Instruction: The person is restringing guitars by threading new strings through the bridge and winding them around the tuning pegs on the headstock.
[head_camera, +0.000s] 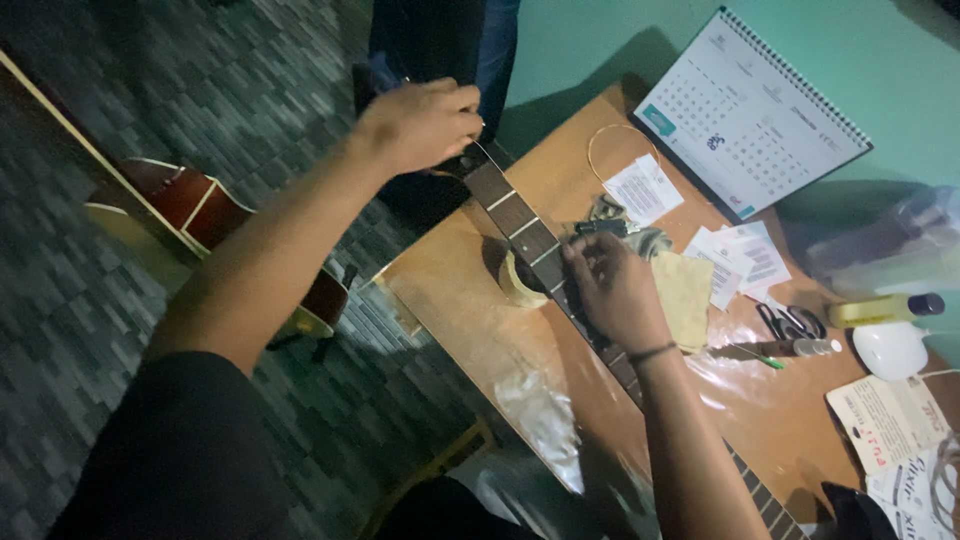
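- A guitar neck (527, 232) lies slanted across the brown table (470, 310), its top end poking out past the table's far edge.
- The left hand (420, 122) is up at that top end, fingers bunched together and pinching a thin string (484, 148) – the string is hard to see in the dim light.
- The right hand (612, 290) rests on the neck lower down, fingers curled over the frets and pressing on them; I cannot tell if it grips anything.
- A roll of tape (517, 282) sits on the table just beside the neck, close to the right hand.
- A yellow cloth (686, 292) lies on the other side of that hand.
- Paper slips (742, 255) and scissors (790, 322) lie further out.
- A calendar (748, 112) leans against the green wall.
- Another guitar (200, 210) – red and cream – lies on the dark floor, well apart from the table.
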